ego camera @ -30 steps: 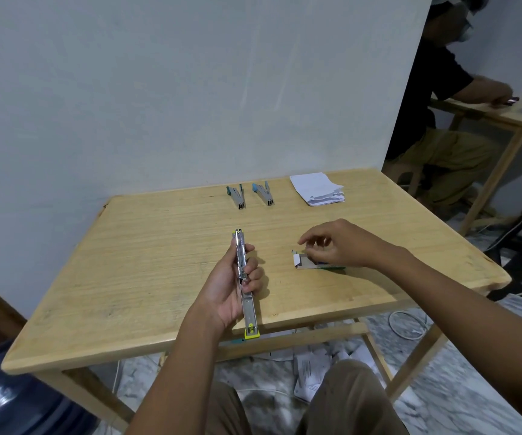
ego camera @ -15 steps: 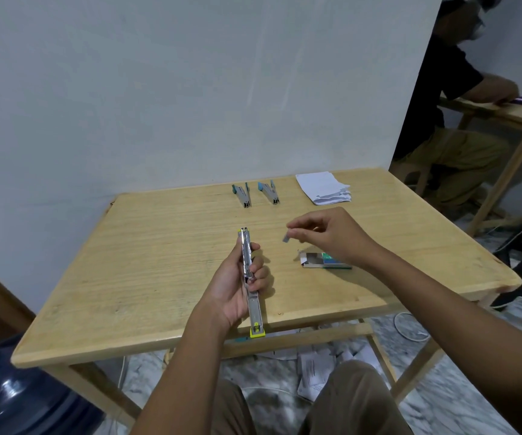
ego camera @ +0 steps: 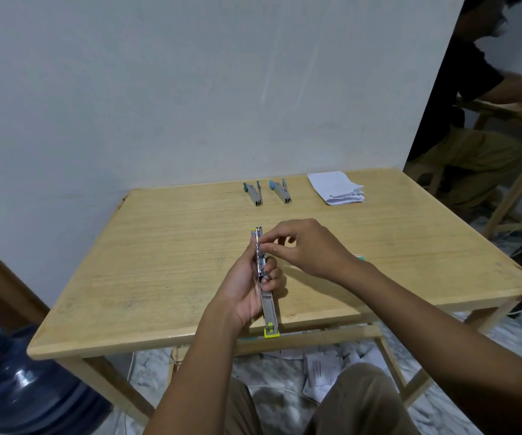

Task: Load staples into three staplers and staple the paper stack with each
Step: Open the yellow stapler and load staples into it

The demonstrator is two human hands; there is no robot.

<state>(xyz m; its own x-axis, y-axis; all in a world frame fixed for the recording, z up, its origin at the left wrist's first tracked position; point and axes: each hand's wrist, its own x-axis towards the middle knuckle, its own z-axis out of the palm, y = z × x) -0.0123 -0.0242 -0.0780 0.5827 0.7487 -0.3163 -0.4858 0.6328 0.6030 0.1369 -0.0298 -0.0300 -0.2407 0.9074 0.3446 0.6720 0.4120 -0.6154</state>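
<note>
The open stapler [ego camera: 267,306], metal channel up and yellow-green end toward the person, is held above the near part of the worktop [ego camera: 159,262]. The left hand [ego camera: 247,290] grips its middle, fingers curled round it. The right hand [ego camera: 303,246] has thumb and forefinger pinched together at the stapler's far tip; what they pinch is too small to tell. A staple box [ego camera: 360,256] peeks out behind the right wrist. Two more staplers [ego camera: 255,194] [ego camera: 281,193] and the paper stack [ego camera: 335,186] lie along the far edge.
</note>
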